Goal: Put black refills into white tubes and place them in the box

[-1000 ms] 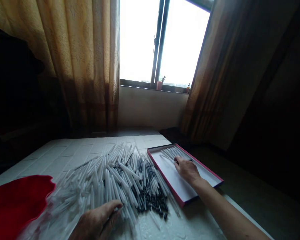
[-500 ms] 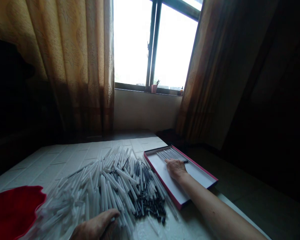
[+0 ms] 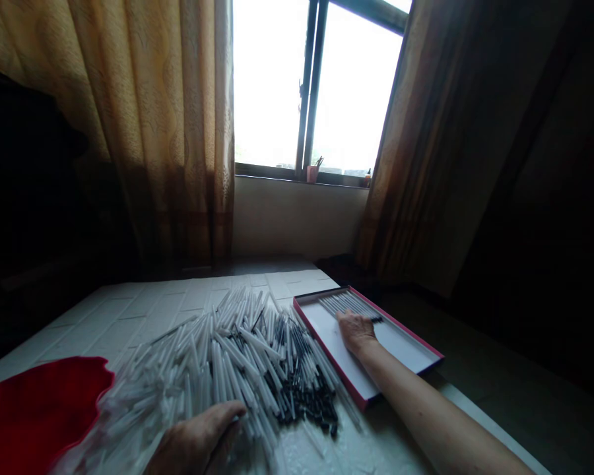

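A large heap of slim, clear pen-like tubes (image 3: 228,359) lies on the table, some with black ends bunched at its right side. My left hand (image 3: 198,439) is at the heap's near edge, thumb on top and fingers curled underneath. What those fingers hold, if anything, is hidden. To the right, a shallow pink-edged box (image 3: 321,330) with a white inside holds a row of tubes (image 3: 346,303) side by side at its far end. My right hand (image 3: 357,330) reaches into the box, its fingers closed at the near side of this row, where a black-ended tube shows.
A red cloth-like piece (image 3: 39,415) with a wavy edge lies at the left of the white brick-patterned table (image 3: 143,303). Beyond the table hang curtains (image 3: 178,132) beside a bright window. A pink cup (image 3: 311,173) stands on the sill.
The whole view has shifted slightly, so things appear a little further right. My right hand stays at the row in the box and my left hand at the heap.
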